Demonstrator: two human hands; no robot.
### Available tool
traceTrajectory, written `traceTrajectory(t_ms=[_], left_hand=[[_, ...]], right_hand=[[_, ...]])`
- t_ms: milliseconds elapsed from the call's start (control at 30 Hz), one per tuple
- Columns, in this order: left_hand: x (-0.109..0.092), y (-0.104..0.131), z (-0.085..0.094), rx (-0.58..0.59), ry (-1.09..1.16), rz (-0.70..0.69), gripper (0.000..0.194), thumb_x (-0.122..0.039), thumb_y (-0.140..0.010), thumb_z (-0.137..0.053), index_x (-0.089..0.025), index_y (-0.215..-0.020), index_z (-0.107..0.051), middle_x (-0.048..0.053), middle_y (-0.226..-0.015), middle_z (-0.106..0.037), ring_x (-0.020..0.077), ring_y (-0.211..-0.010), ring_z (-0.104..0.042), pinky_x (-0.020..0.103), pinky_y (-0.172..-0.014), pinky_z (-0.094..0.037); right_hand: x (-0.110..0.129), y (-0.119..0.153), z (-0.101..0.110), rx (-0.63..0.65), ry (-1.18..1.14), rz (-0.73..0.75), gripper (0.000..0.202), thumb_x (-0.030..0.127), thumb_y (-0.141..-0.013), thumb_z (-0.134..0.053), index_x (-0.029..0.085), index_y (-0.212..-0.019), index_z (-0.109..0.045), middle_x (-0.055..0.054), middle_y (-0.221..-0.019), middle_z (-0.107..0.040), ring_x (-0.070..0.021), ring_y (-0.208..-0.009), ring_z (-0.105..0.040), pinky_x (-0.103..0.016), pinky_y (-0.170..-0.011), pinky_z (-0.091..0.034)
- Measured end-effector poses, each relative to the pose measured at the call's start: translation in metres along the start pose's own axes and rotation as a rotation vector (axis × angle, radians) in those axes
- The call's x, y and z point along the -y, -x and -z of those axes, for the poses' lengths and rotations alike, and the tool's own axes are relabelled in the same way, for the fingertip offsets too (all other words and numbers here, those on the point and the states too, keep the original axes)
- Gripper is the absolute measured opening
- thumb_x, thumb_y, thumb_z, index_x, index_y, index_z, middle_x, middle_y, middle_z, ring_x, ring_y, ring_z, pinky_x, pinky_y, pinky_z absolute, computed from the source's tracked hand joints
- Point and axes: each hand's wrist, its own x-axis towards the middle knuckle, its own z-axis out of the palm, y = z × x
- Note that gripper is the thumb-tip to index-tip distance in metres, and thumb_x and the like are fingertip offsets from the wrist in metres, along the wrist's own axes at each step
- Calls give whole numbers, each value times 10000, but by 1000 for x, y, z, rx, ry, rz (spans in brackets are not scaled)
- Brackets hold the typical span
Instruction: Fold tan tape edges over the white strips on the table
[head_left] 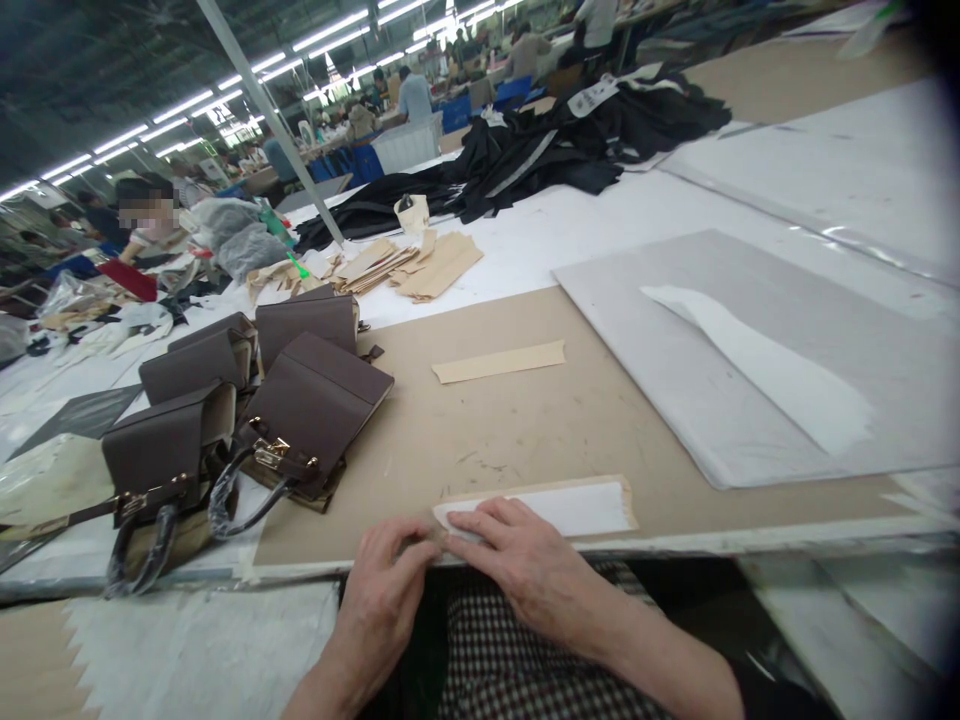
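Observation:
A white strip [581,508] lies on a slightly larger tan piece [628,488] at the table's front edge. My right hand [517,550] rests on the strip's left part, fingers stretched out and pointing left. At the strip's left end my left hand [390,575] has thumb and index finger pressed together at the corner; whatever lies between them is too small to make out. Farther back on the brown board [510,430] is a separate tan strip [499,362].
Dark brown handbags [322,385] crowd the left side. Tan paper pieces [442,265] and black fabric [525,160] lie farther back. On the right, a grey sheet [645,330] carries a curved white piece [772,375]. People are in the background.

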Motion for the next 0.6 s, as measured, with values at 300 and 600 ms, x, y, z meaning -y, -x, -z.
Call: traceTrajectory(t_ms=[300, 600], left_hand=[[4, -9, -1, -14, -150, -79, 369, -94, -986, -456, -229, -1297, -601, 101, -1164, -626, 223, -1004, -605, 372, -879, -534], [5, -34, 17, 43, 192, 133, 276, -166, -987, -542, -269, -1238, -597, 85, -1277, -531, 194, -1144, -569, 348, -998, -498]], right_hand=[[4, -2, 2, 16, -27, -25, 569, -1, -887, -522, 207, -1416, -499, -66, -1383, -550, -258, -1143, -465, -444, -1027, -435], [6, -2, 4, 21, 3, -18, 630, -43, -839, -499, 215, -1414, -499, -76, -1393, -538, -253, -1148, -464, -434, -1009, -441]])
